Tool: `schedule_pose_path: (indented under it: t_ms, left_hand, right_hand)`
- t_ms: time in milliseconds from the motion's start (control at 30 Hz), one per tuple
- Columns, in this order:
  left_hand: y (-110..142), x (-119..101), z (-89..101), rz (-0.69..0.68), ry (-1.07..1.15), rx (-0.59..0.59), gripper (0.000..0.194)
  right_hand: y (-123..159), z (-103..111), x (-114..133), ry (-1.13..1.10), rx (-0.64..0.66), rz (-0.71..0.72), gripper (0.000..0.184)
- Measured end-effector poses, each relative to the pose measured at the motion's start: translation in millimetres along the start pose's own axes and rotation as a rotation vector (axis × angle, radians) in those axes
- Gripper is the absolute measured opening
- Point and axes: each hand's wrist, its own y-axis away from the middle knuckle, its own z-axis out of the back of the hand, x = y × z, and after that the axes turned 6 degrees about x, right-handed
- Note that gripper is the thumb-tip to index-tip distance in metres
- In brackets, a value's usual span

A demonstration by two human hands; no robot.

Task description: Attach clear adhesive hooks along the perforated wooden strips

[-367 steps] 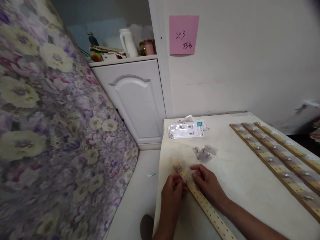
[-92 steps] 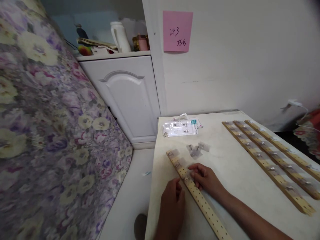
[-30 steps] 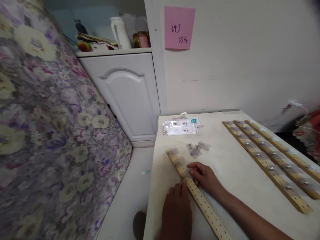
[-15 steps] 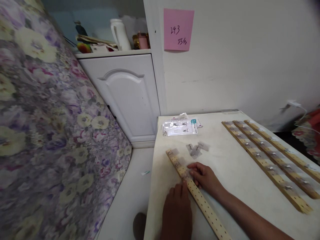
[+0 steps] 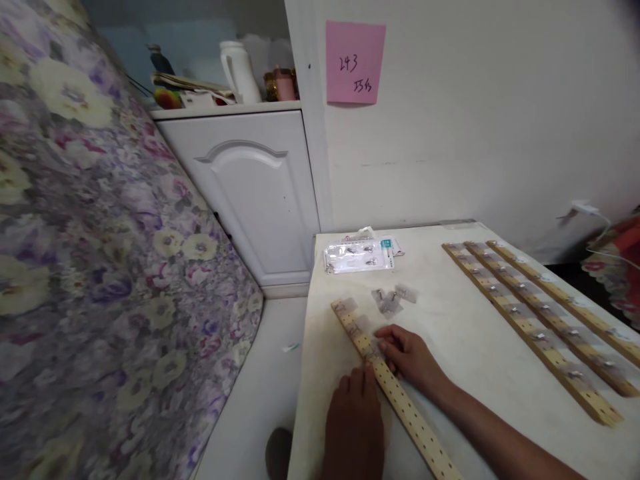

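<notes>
A long pale wooden strip with rows of small holes lies slanting across the table. Several clear plastic squares sit along its far end, among them one between my hands. My left hand rests at the strip's left edge, fingers close together, their tips on the strip by that square. From the right, my right hand curls with thumb and forefinger together at the square's side; what lies in the pinch is too small to make out. Beyond the hands lie loose clear squares with small metal hooks.
Three more strips with clear squares and metal hooks, including the nearest strip, lie at the right. Clear blister packaging sits at the table's back edge. A floral curtain hangs left, beside a white cabinet.
The view has shifted very slightly. Both hands and the strip keep nearly the same places.
</notes>
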Motion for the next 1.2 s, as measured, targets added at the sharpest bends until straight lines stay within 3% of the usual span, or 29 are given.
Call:
schedule_pose_path:
  t_ms: [300, 633, 1200]
  left_hand:
    - [0, 0, 2.8, 0.014, 0.017, 0.024, 0.052]
    - [0, -1, 1.4, 0.033, 0.066, 0.055, 0.054]
    - [0, -2, 9.4, 0.019, 0.064, 0.078, 0.054]
  right_hand:
    - [-2, 0, -1, 0.204, -0.091, 0.118, 0.02]
    - [-2, -2, -3, 0.002, -0.013, -0.015, 0.022]
    - [-1, -1, -2, 0.127, -0.061, 0.075, 0.02]
